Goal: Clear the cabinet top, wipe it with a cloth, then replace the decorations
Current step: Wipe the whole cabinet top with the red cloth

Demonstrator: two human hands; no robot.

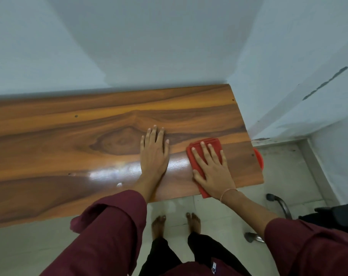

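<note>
The wooden cabinet top [69,140] runs across the view, glossy brown with nothing standing on it. A folded red cloth [208,143] lies near its right end. My right hand [211,168] presses flat on the cloth, fingers spread. My left hand [154,154] rests flat on the bare wood just left of the cloth, fingers apart, holding nothing. No decorations are in view.
Pale blue walls stand behind the cabinet and at its right end. A red round container [258,158] peeks out below the cabinet's right edge. A dark chair with metal legs [282,206] stands on the tiled floor at lower right. My bare feet [176,224] are close to the cabinet front.
</note>
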